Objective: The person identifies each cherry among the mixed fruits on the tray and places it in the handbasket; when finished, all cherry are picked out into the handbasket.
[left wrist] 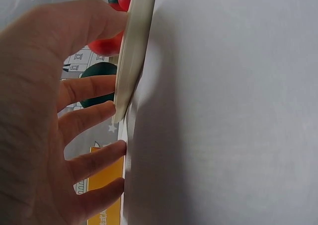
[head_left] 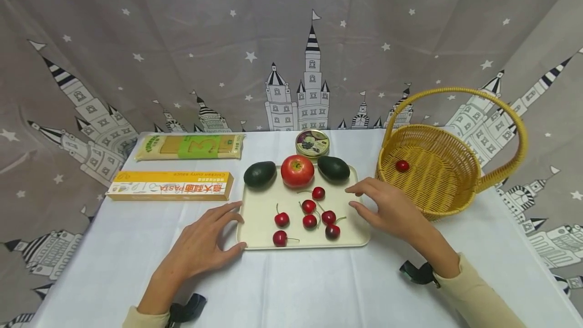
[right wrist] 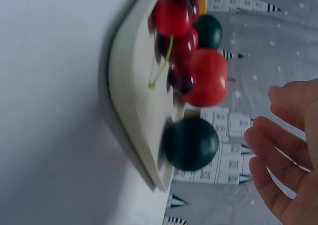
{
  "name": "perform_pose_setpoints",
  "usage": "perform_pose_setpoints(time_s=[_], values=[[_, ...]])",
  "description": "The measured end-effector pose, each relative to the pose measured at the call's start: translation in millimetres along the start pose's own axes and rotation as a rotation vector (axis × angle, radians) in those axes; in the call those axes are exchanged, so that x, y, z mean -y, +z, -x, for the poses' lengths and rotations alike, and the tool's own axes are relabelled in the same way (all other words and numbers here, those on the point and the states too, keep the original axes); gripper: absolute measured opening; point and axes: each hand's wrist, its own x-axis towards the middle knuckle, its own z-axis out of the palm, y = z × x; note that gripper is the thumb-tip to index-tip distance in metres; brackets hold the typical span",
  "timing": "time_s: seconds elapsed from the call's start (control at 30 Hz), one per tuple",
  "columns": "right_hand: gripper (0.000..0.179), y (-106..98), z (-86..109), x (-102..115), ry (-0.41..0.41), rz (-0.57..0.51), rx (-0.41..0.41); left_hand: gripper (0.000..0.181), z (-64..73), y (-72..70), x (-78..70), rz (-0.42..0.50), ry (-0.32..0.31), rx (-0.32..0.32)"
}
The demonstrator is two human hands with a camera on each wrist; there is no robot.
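A cream tray (head_left: 259, 224) lies in the middle of the table. On it are several red cherries (head_left: 282, 219) with stems, a red apple (head_left: 297, 171) and two dark green avocados (head_left: 260, 174). With fingers spread and thumb near the front corner, my left hand (head_left: 198, 244) touches the tray's left edge; the left wrist view shows fingertips at the rim (left wrist: 133, 51). Above the tray's right edge is my right hand (head_left: 393, 209), fingers loosely bent, holding nothing. The right wrist view shows it apart from the nearest avocado (right wrist: 192, 143).
A yellow wicker basket (head_left: 455, 166) with a tall handle stands at the right, one cherry (head_left: 402, 165) inside. Behind the tray sits a round tin (head_left: 312, 143). To the left lie a pasta pack (head_left: 196, 146) and an orange pasta box (head_left: 170, 186). A grey curtain hangs behind.
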Motion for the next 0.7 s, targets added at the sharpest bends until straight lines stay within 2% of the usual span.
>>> perform_pose_setpoints(time_s=[0.33,0.5,0.7], values=[[0.027,17,3.3,22,-0.019,-0.152,0.196,0.048,6.4,1.3,1.4,-0.010,0.009,-0.013],[0.027,22,6.3,26,-0.007,-0.148,0.284,0.049,3.6,0.9,0.3,-0.016,0.011,0.001],[0.028,26,7.1,29,0.006,-0.137,0.335,0.049,0.8,0.6,0.4,-0.015,0.007,0.010]])
